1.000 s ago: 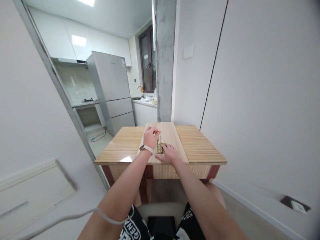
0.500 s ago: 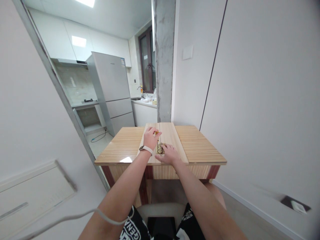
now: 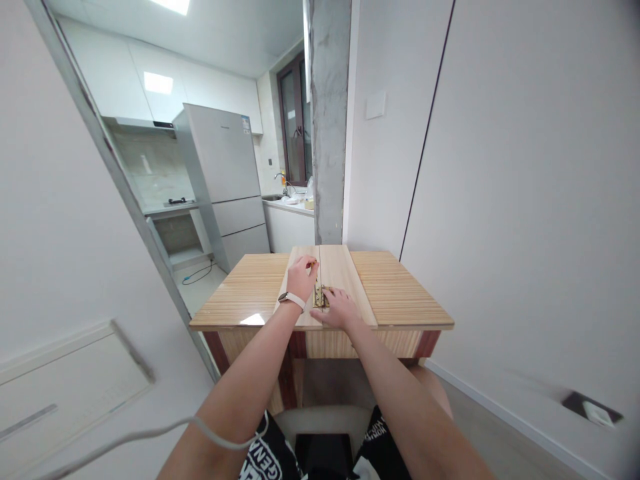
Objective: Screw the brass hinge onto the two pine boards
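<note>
Two pale wooden boards lie side by side on the table, a narrow seam between them. A brass-coloured hinge rests across the seam near the front. My left hand, with a pale wristband on its wrist, is closed around a short screwdriver with a yellowish handle. Its thin shaft points down towards the hinge's left leaf; whether the tip sits on a screw is too small to tell. My right hand lies flat with fingers apart, pressing on the hinge's right side and the right board, hiding part of the hinge.
The wood-grain table stretches out on both sides of the boards. A white cable crosses at lower left, over my left forearm. Behind stand a concrete post and a fridge; white walls close in at both sides.
The fingers of my left hand have turned and closed more tightly around the screwdriver handle, covering more of it. My right hand and the hinge have stayed in place.
</note>
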Available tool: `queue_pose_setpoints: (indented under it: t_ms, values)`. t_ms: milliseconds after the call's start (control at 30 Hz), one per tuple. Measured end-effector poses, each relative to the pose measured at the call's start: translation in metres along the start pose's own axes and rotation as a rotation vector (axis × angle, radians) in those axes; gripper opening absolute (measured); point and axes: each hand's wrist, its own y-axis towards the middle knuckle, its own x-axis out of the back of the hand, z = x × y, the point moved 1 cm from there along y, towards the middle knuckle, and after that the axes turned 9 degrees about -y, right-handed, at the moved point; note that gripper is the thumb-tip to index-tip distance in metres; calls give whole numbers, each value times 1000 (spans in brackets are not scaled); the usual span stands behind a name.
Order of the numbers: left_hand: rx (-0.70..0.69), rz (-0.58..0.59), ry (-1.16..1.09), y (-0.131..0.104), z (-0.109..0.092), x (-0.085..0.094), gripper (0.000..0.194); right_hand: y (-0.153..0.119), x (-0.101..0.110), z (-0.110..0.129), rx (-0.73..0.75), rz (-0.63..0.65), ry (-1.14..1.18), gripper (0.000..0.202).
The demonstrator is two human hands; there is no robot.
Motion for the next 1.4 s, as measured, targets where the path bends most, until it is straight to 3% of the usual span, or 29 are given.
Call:
queue_pose_setpoints:
  t_ms: [367,733,1133,1400]
  values:
    - [7,-59,98,4,-1,4,13,1,-1,-2,-1,13,16,103]
    - [-38,-9,36,1,-3,3,8,1,-4,-2,3,1,18,102]
    - [-12,-55,88,3,-3,3,15,2,-3,-2,-3,14,16,102]
    - [-4,14,29,0,-2,-2,7,0,-2,-1,0,-3,16,103]
